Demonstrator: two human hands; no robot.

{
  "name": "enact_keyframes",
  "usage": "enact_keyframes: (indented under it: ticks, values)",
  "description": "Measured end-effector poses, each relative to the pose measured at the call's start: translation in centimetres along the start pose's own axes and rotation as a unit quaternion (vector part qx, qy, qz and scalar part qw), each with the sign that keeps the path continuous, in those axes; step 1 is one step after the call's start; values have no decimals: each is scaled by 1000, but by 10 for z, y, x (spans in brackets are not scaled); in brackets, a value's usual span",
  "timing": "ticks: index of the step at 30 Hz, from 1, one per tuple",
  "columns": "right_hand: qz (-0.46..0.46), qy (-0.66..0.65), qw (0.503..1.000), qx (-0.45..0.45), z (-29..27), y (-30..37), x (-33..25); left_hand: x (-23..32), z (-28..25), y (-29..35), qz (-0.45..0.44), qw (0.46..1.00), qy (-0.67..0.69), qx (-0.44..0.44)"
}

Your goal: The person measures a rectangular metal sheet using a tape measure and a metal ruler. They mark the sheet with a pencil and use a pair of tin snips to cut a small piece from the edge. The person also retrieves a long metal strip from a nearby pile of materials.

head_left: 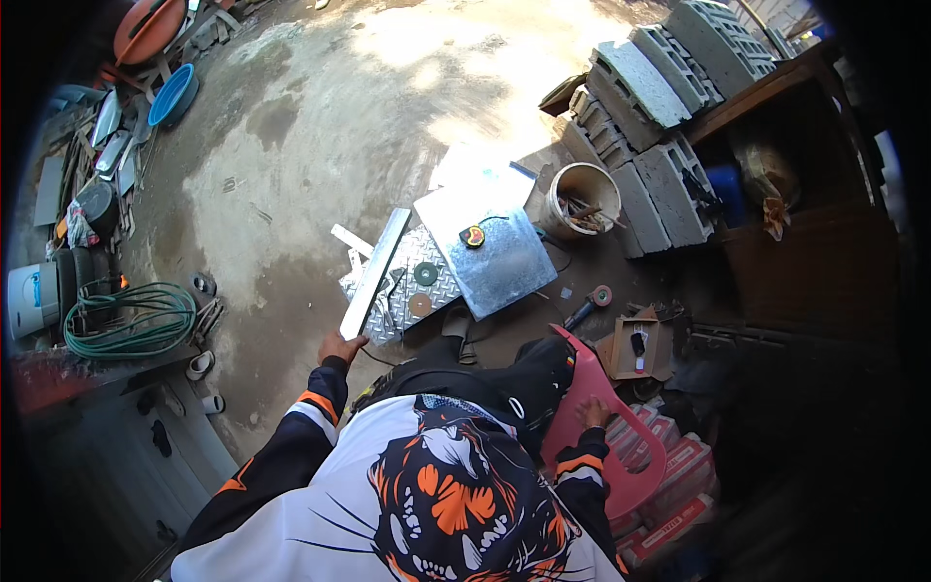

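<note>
Shirt [456, 495], bar [376, 275] forward from left grip [340, 347]

The left hand [341, 347] covers the near end of the metal bar [376, 274], and the palm of the right hand [593, 413] is out of sight. The smooth metal sheet [504, 262] hides part of the diamond plate [443, 287], while glare swallows its far edge. The person's body conceals much of the pink chair [579, 373]. Small contents of the carton [659, 361] cannot be told. The picture's edge cuts off the shirt [320, 519] below and the orange wheelbarrow tray [153, 34] above.
</note>
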State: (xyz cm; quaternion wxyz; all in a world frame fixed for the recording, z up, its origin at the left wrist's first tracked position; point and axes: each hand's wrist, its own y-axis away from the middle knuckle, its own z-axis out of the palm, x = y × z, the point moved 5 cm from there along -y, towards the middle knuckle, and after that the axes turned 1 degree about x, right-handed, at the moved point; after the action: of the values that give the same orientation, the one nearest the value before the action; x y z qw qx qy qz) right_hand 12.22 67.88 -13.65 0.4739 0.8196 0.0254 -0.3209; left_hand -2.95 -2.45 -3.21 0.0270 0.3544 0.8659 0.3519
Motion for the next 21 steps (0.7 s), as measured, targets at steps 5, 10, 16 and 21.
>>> enact_keyframes:
  ticks: [5, 10, 16, 21]
  values:
    - [-138, 113, 983, -42, 62, -27, -227, 34, -4, 8, -40, 993, 107, 42]
    - [-186, 328, 908, -182, 201, -62, -293, 64, 9, 9, -112, 976, 158, 101]
    - [-335, 559, 666, -363, 374, -154, -249, 140, 16, -32, -84, 949, 259, 159]
    - [-417, 553, 618, -371, 438, -180, -235, 197, 47, -94, -28, 880, 425, 209]
